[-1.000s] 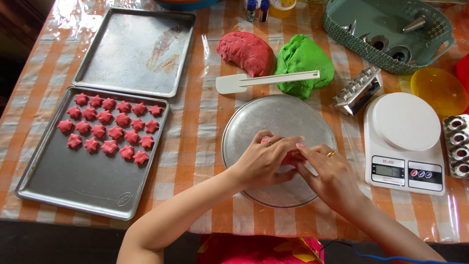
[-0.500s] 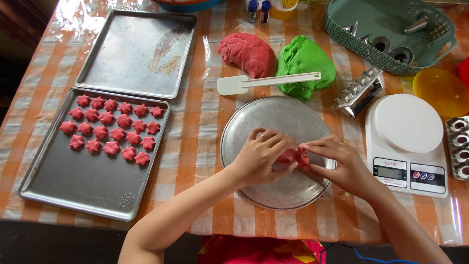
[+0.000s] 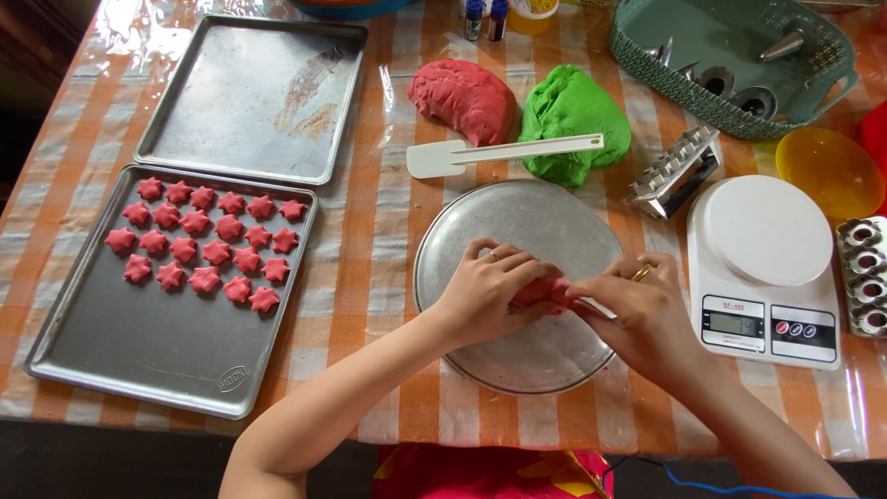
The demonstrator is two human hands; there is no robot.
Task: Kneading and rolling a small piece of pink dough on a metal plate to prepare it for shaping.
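Your left hand and your right hand meet over the round metal plate, and both are grasping one small piece of pink dough between the fingertips. The piece lies right between the two hands, near the middle of the plate; its long axis runs left to right, from one hand to the other. Neither hand is nearer; both touch it.

Left of the plate is a baking tray with rows of pink star shapes. Beyond the plate, a white spatula rests across a green dough lump, beside a pink dough lump. Right of the plate stands a white kitchen scale with a small grey display and round buttons on its front.
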